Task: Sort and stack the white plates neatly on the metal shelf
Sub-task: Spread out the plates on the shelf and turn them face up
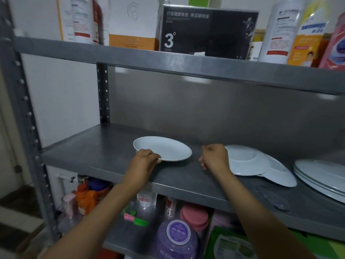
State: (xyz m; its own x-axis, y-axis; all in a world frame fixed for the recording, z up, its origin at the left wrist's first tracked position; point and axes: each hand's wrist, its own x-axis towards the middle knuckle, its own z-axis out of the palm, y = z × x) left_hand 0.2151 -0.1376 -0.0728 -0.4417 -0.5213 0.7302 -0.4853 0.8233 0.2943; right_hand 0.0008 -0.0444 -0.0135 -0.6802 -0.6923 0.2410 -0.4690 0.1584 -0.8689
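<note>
Grey metal makes up the shelf [104,157], and the white plates sit on its middle board.

Furthest left is one plate [164,147] by itself, right side up. The left hand [146,158] holds its near rim — thumb on top, the other fingers curled under the edge.

Next comes the right hand [214,156]. Its fingers are curled into a loose fist and hold nothing. It sits just beside the next plates, and I cannot tell if it touches them.

After that hand are two plates [248,161], turned upside down, one lying partly over the other and tilted.

At the far right edge is a pile of bigger plates [321,176] — at least two rims show, maybe three, and the picture cuts part of them off.

On the top board stand one black box [207,30] with a big "3" on it and several bottles [281,28]. Below the plates' board are a purple tub [176,238] and a pink lid [194,215].
</note>
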